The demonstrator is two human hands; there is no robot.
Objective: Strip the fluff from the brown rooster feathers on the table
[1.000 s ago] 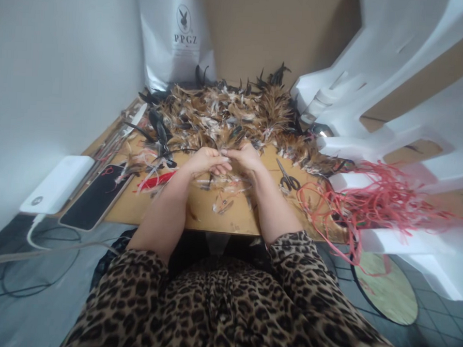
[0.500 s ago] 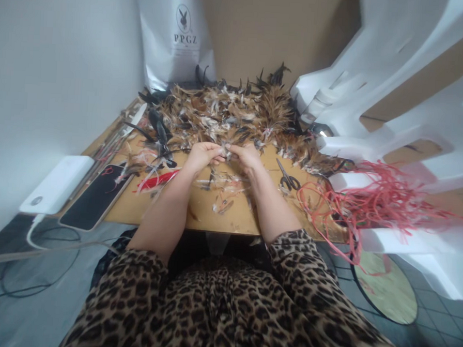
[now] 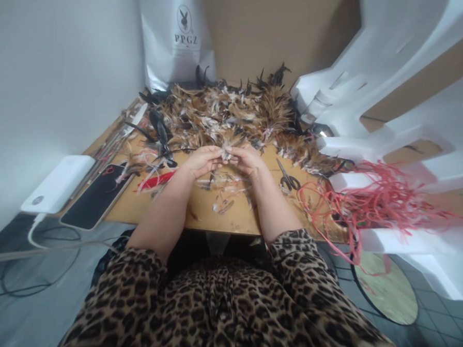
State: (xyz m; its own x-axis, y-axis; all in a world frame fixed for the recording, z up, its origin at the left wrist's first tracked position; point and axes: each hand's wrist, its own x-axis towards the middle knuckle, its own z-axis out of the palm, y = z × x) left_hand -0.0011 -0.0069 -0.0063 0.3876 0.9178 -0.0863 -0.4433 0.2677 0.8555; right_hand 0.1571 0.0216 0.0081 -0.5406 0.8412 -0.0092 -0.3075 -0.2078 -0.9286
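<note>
Both my hands meet over the middle of the table, pinching a small bunch of feathers [image 3: 228, 143] with pale, fluffy lower ends and brown tips pointing away from me. My left hand [image 3: 204, 160] grips it from the left with thumb and fingertips. From the right, my right hand [image 3: 247, 158] closes its thumb and fingers on the same bunch. Just beyond my hands spreads a large heap of brown feathers [image 3: 204, 107]. Black feathers [image 3: 159, 131] lie to the left of it. Scissors [image 3: 288, 176] rest on the table to the right of my right hand.
A phone [image 3: 94, 200] and a white power bank [image 3: 58, 185] with a cable lie at the left. A red bundle [image 3: 156, 180] is near my left forearm. Tangled red strips [image 3: 393, 197] hang over white foam pieces [image 3: 398, 242] at the right. A silver bag [image 3: 175, 62] stands behind.
The feather bunch between my fingers now stands up more visibly. My left hand has turned slightly, with its fingers spread lower, and my right hand has shifted a little.
</note>
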